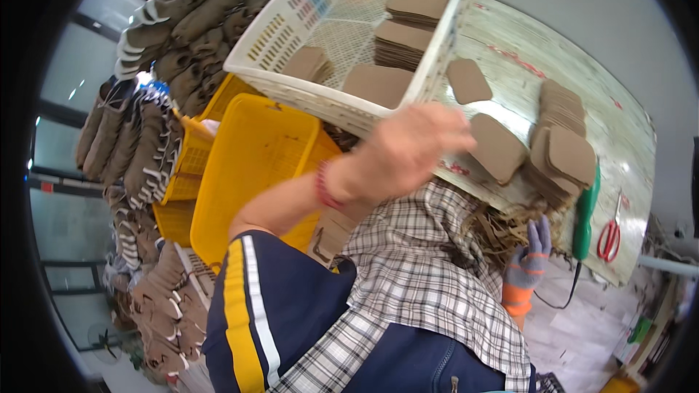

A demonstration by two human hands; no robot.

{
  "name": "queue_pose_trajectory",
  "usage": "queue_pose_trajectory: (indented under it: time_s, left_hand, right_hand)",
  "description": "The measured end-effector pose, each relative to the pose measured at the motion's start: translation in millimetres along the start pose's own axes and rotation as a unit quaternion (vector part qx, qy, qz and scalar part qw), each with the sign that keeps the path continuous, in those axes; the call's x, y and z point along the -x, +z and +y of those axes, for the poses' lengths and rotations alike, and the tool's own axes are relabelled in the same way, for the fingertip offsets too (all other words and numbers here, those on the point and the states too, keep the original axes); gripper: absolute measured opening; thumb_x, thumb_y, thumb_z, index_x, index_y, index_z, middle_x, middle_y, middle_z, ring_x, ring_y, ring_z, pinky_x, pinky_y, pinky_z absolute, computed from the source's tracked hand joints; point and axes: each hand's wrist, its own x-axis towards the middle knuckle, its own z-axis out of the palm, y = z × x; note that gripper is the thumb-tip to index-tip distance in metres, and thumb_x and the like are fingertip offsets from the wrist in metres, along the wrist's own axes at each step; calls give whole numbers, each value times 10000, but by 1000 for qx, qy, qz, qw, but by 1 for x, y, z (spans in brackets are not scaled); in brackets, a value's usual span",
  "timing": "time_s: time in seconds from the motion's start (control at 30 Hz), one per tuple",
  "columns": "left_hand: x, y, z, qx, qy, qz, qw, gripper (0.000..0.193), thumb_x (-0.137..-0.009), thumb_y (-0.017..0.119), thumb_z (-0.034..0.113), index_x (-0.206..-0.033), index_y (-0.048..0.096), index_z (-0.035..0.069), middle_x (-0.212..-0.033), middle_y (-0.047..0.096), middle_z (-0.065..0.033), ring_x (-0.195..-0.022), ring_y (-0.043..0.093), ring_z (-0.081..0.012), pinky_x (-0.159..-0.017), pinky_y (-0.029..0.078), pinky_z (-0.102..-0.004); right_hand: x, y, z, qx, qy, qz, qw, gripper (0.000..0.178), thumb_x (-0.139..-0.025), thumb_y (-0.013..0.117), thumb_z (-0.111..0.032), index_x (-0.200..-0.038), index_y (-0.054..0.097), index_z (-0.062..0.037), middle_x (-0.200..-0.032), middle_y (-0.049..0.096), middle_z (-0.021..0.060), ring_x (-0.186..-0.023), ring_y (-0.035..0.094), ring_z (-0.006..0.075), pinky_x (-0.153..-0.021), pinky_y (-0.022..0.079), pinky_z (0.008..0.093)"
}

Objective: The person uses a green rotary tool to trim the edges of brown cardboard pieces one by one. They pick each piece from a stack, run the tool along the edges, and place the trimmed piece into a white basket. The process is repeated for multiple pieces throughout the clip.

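My left hand [419, 142], bare with a red bracelet at the wrist, hovers at the near edge of the worktable [510, 36]; its fingers are smeared by motion. Just right of it lies a flat brown rounded piece [498, 147], with a smaller brown piece [468, 80] farther back. My right hand [531, 255] wears a grey glove with an orange cuff. Its fingers stretch out below the table's front edge, beside a tangle of thin brown strips [502, 231]. Above it stands a stack of brown pieces [564, 156], with a fanned row [561, 105] behind.
A white plastic crate [320, 91] holding stacks of brown pieces [402, 44] stands at the back. Yellow baskets [251, 160] sit to the left, near piles of brown shoes [138, 131]. On the table's right lie a green corded tool [585, 215] and red-handled scissors [609, 239].
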Motion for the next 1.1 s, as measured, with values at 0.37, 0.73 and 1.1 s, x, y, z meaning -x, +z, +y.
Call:
queue_pose_trajectory:
  time_s: [0.37,0.73,1.1]
  left_hand:
    - [56,-197,-260,-105,-739,-294,597,610,-812,674,309,-1288,487,-23,-1314,461,-261,-1169,504,-365,-914,469,-413]
    - [93,-161,-282,136,-754,-277,580,842,-757,730,127,-1428,224,58,-1389,371,-179,-1279,364,-303,-1054,284,-457]
    - [80,-151,-279,209,-684,-343,609,685,-643,760,63,-1268,480,48,-1196,558,-115,-1128,481,-253,-983,360,-369]
  right_hand:
    - [1,-4,-6,-67,5,-7,998,348,-855,505,90,-1180,563,-22,-1329,470,180,-1136,536,259,-874,491,306]
    - [-8,0,-14,-55,22,-39,997,309,-860,526,83,-1149,585,-7,-1275,515,166,-1115,546,257,-912,467,323]
    - [-11,-1,-24,-50,-3,-65,997,290,-818,562,102,-1085,615,0,-1148,598,160,-1057,580,265,-927,455,333]
